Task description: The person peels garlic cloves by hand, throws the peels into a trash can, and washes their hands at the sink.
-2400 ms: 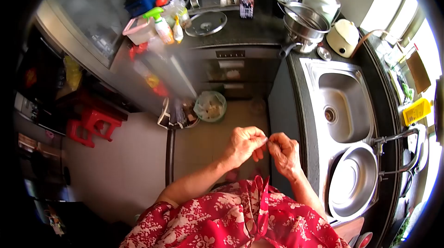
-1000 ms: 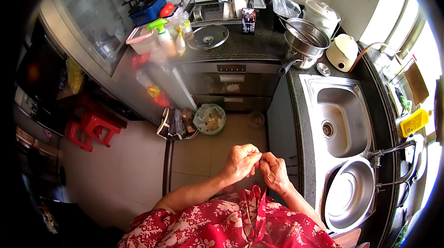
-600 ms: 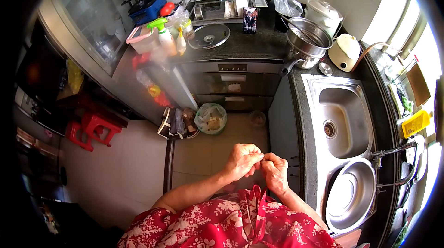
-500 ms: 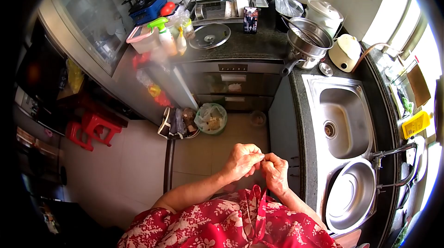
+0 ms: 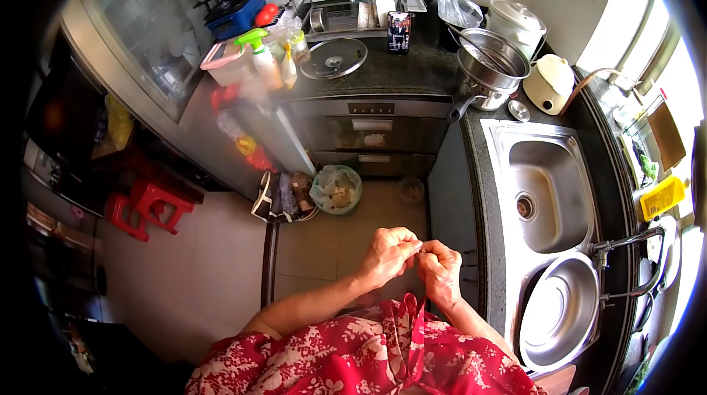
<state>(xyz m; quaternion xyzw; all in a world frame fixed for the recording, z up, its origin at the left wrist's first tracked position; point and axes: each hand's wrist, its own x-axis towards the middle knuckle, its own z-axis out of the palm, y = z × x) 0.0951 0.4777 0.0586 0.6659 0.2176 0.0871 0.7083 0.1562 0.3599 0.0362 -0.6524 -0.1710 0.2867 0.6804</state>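
Observation:
My left hand (image 5: 390, 256) and my right hand (image 5: 440, 271) meet fingertip to fingertip in front of my body, above the floor. Both are closed in a pinch. Whatever sits between the fingertips is too small to make out. Just below the hands is the tied bow of my red flowered garment (image 5: 324, 354). Right of my right hand runs the grey cabinet front (image 5: 454, 196) under the sink counter. Beyond the hands a bin with a plastic bag liner (image 5: 336, 190) stands on the floor with pale scraps inside.
To the right are a steel sink (image 5: 549, 196), a metal basin (image 5: 560, 312) and a faucet (image 5: 626, 242). A steel pot (image 5: 493, 64) and a phone (image 5: 398, 32) stand on the back counter. Bags (image 5: 287, 196) lie beside the bin; red stools (image 5: 158, 203) stand left.
Almost nothing differs. My right hand has shifted very slightly and its fingers have turned a little, while both hands stay together at the fingertips.

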